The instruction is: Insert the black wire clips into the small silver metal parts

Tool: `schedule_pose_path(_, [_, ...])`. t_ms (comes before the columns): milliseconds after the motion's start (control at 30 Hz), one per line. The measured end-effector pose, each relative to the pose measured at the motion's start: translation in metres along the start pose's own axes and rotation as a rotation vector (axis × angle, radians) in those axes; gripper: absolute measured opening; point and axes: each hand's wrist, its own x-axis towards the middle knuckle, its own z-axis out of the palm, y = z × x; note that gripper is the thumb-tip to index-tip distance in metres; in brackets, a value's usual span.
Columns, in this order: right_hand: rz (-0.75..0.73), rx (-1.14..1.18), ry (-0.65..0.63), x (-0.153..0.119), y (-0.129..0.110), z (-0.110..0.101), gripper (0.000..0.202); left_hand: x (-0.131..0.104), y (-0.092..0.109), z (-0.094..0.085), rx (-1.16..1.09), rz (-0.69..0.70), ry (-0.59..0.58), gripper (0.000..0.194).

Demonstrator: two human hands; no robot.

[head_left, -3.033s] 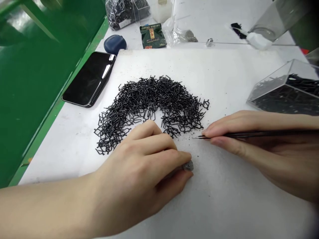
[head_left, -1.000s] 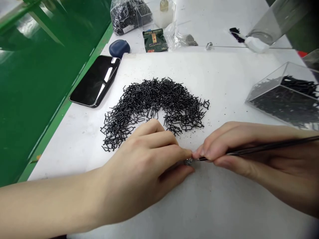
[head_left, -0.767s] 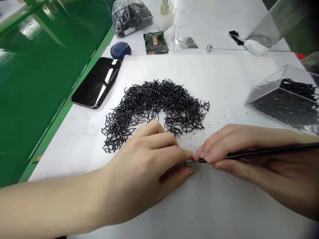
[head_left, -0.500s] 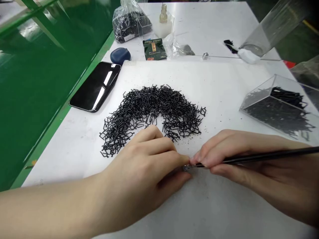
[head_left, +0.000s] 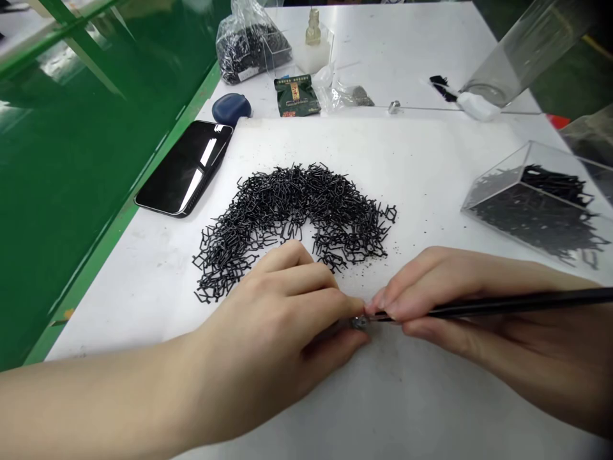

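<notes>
My left hand is low over the white work surface, thumb and fingers pinched on a small shiny piece. Most of that piece is covered by the fingertips, so its kind is unclear. From the right, my right hand grips slim black tweezers, whose tips meet the shiny piece. The fingertips of both hands nearly touch. Just beyond them, a curved heap of small black forked pieces spreads across the surface, some lying loose at its inner edge.
A phone and a dark blue case lie left. Behind are a bag of black pieces, a green packet and a small bottle. On the right, a clear box holds black pieces; a clear cylinder leans behind.
Both hands keep almost the same pose. The right hand and tweezers have shifted very slightly, and a bit more of the shiny piece shows between the fingertips.
</notes>
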Motion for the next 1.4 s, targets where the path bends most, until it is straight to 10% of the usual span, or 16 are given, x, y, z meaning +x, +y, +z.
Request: schedule_pose_path(1400, [0.056,0.121,0.004,-0.002,0.004,-0.001,0.025,0.002,0.001,-0.003,0.015,-0.018,-0.012,0.014])
